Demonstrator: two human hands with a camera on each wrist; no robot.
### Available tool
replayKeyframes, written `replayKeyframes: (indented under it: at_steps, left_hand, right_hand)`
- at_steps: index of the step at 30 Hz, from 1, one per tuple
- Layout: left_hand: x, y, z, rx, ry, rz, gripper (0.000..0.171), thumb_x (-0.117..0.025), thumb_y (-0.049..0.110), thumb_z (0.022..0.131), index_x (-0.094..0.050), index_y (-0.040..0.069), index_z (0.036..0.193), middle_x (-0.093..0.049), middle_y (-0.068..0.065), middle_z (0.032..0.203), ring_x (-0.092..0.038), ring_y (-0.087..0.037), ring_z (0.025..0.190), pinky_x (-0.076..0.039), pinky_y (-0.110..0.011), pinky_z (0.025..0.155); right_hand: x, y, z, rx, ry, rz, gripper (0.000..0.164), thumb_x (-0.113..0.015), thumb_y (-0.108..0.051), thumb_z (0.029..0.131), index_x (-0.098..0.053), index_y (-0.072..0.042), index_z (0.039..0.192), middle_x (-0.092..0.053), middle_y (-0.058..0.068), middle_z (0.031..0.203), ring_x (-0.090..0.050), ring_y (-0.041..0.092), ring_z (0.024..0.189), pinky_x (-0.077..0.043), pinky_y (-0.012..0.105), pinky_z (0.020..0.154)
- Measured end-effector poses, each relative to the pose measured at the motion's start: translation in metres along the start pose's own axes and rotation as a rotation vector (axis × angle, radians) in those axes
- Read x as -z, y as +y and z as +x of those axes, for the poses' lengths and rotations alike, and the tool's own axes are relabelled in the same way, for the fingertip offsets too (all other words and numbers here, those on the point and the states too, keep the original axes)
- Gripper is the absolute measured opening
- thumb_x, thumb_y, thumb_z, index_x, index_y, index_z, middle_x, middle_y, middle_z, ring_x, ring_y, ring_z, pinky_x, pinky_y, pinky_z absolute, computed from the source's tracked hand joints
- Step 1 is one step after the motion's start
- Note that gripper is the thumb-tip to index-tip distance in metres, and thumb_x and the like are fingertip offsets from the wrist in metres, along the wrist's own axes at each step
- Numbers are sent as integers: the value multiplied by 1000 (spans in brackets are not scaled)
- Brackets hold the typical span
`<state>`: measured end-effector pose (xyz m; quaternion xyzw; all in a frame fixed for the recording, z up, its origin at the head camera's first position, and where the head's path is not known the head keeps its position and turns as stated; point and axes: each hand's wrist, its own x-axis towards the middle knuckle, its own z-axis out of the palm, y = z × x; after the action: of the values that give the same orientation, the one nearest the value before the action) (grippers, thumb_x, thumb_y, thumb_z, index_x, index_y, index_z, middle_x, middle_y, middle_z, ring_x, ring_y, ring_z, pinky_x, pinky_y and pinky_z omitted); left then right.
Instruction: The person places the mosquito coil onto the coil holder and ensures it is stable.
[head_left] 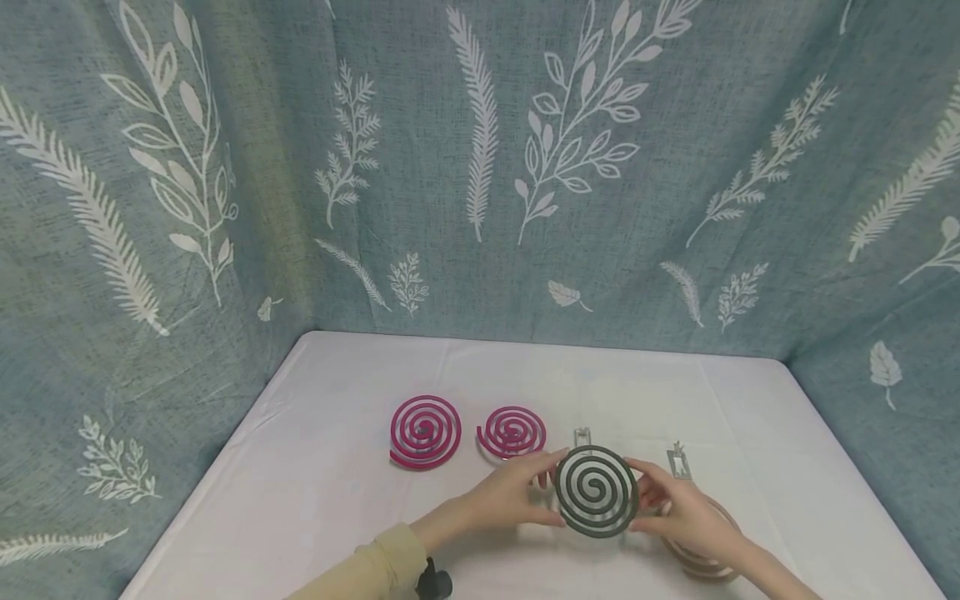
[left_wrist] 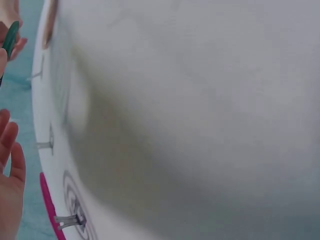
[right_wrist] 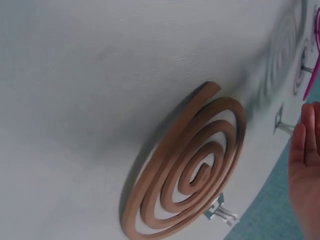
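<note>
A dark green mosquito coil (head_left: 597,492) is held up above the white table, its spiral face turned toward the head camera. My left hand (head_left: 510,496) pinches its left edge, the thumb low and the fingers higher up. On the opposite edge, my right hand (head_left: 686,508) grips it the same way. Only part of the coil's green edge (left_wrist: 10,39) shows in the left wrist view, at the far left. Beneath my right hand lies a brown mosquito coil (right_wrist: 175,170), flat on the table and partly covered in the head view.
Two pink mosquito coils (head_left: 425,432) (head_left: 525,431) sit left of my hands, the right one over a metal stand. Small metal coil stands (head_left: 582,437) (head_left: 678,462) lie farther back. A patterned blue-green curtain (head_left: 465,167) surrounds the white table (head_left: 360,375).
</note>
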<state>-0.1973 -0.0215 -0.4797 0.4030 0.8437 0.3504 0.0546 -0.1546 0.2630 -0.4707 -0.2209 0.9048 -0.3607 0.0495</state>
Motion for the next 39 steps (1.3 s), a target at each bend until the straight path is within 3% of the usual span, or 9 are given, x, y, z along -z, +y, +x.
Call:
replayKeyframes:
  at_steps: [5, 13, 20, 26, 30, 35, 39]
  left_hand:
    - [10, 3, 3, -4, 11, -126, 87, -81, 18, 75, -33, 4, 146, -63, -1, 90, -54, -3, 80, -46, -16, 78]
    - [18, 6, 4, 3, 116, -243, 89, -79, 11, 75, -29, 9, 149, -61, -5, 91, -56, -12, 81, -48, -20, 77]
    - [21, 11, 6, 26, 186, -289, 89, -78, 11, 77, -27, 11, 150, -58, -6, 93, -52, -9, 80, -49, -23, 77]
    - [20, 17, 7, 38, 251, -312, 85, -76, 11, 79, -28, 11, 149, -60, -8, 98, -54, -22, 80, -49, -26, 74]
    - [19, 20, 10, 58, 300, -349, 79, -74, 9, 80, -32, 10, 147, -62, -8, 102, -54, -28, 81, -47, -26, 71]
    - [18, 20, 17, 72, 348, -401, 69, -71, 9, 83, -38, 10, 144, -64, -12, 103, -53, -17, 78, -42, -20, 66]
    - [18, 21, 22, 108, 378, -477, 54, -61, 10, 91, -42, 11, 142, -65, -12, 103, -52, -6, 80, -43, -15, 71]
  right_hand:
    - [3, -6, 2, 13, 55, 116, 82, -78, -20, 74, -35, 0, 142, -63, -3, 88, -60, -2, 76, -53, 22, 69]
    - [3, -16, 7, 70, 162, 319, 74, -71, -3, 80, -32, 3, 142, -60, -3, 87, -60, 1, 75, -52, 21, 69]
    - [6, -22, 13, 78, 223, 415, 66, -67, 2, 83, -33, 7, 140, -62, -8, 88, -61, 2, 78, -53, 19, 71]
    - [8, -24, 14, 28, 262, 436, 66, -66, 1, 84, -33, 4, 141, -62, -10, 88, -61, 1, 79, -54, 19, 72]
    - [9, -25, 15, 42, 289, 465, 66, -64, 3, 85, -30, 5, 142, -62, -11, 89, -62, 1, 79, -53, 18, 71]
    - [11, -27, 18, 54, 330, 523, 63, -62, 3, 87, -29, 8, 141, -64, -12, 90, -63, 0, 80, -52, 15, 71]
    - [13, -29, 20, 11, 357, 522, 61, -62, 0, 88, -31, 8, 140, -64, -14, 92, -63, -1, 83, -52, 14, 74]
